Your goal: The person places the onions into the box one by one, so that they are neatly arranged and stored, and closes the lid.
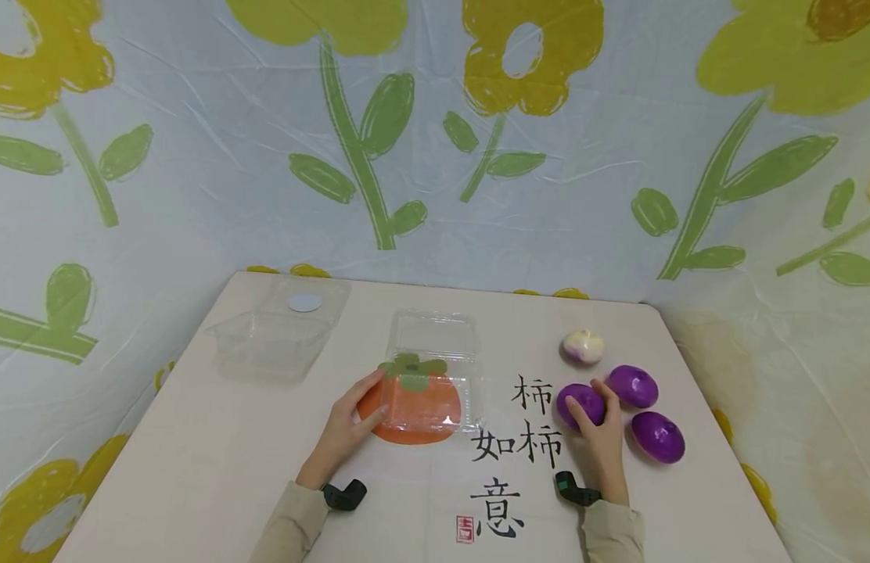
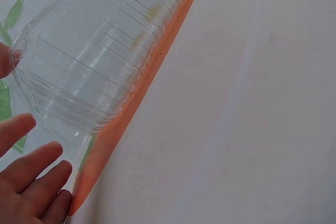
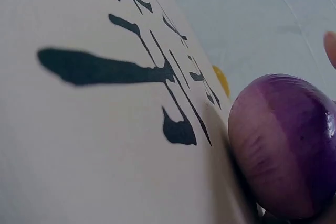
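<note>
In the head view, my right hand (image 1: 605,438) grips a glossy purple onion (image 1: 579,407), thumb and fingers on either side of it. Up close in the right wrist view, that onion (image 3: 281,145) has a paler side and sits low by the tabletop. My left hand (image 1: 346,430) is at the left side of an open clear plastic clamshell box (image 1: 435,391). Its thumb touches the box's rim (image 2: 31,72) in the left wrist view, while the other fingers spread loosely beside it. Two more purple onions (image 1: 633,386) (image 1: 658,437) lie right of my right hand.
A whitish bulb with purple patches (image 1: 584,346) lies behind the onions. Another open clear plastic box (image 1: 273,336) stands at the back left. The pale tabletop cloth (image 1: 217,469) bears a printed orange persimmon and black characters. Flowered sheeting (image 1: 435,195) surrounds the table.
</note>
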### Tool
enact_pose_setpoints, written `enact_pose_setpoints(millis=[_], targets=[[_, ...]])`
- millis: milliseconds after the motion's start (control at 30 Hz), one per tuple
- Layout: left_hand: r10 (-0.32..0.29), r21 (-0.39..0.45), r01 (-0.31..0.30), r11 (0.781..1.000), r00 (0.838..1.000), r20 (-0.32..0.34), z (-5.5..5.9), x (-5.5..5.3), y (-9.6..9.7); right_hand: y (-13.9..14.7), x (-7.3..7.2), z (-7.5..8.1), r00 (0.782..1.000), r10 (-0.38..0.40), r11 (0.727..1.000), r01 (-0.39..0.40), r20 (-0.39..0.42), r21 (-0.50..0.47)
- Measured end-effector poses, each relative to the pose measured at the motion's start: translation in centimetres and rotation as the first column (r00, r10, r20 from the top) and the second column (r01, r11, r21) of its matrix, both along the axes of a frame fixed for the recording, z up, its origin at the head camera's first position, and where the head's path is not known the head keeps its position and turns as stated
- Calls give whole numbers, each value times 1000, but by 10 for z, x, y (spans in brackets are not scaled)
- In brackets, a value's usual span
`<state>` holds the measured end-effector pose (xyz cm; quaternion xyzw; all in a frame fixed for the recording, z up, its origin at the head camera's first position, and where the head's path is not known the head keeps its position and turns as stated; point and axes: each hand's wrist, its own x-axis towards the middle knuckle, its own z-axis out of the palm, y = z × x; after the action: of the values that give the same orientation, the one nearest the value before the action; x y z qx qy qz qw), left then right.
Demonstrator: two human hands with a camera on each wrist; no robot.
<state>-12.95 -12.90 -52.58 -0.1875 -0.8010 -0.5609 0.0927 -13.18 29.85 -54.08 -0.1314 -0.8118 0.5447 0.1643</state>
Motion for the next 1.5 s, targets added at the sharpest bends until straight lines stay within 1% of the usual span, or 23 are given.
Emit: enact_pose_setpoints(millis=[167,267,500,667,767,867,1000,1033,1167,1500], targets=[[-3,4,3,1000,1000,-1,0,0,0,-1,2,-4,999,16,999,-17,39,31],[-4,3,4,1000,1000,-5,0,0,0,-2,3,-5,998,24,999,-25,62,28],[-1,16,2,1000,1000,-24,1,1,1,-2,3,-6,998,29,999,-31,55,41],[0,4,0,1000,1000,-14,2,2,1,-1,3,-5,998,26,999,-28,61,29],[0,1,0,1000,1000,-4,-1,0,1,-1,3,-3,997,23,1000,-24,74,8],[3,10,-3,1000,1000,-1,-15,-5,0,-1,2,2,997,18,1000,-18,78,-1],[11,22,-11,1000,1000,-5,-36,-13,-2,-3,-2,10,998,20,1000,-20,55,-1],[11,25,-11,1000,1000,-4,-38,-14,-2,-4,-3,12,999,22,1000,-22,49,3],[6,33,-6,999,1000,3,-42,-16,-4,-9,-7,19,999,31,1000,-31,39,4],[16,4,-16,1000,1000,9,-40,-15,-6,-27,-15,37,998,65,998,-65,6,-6]])
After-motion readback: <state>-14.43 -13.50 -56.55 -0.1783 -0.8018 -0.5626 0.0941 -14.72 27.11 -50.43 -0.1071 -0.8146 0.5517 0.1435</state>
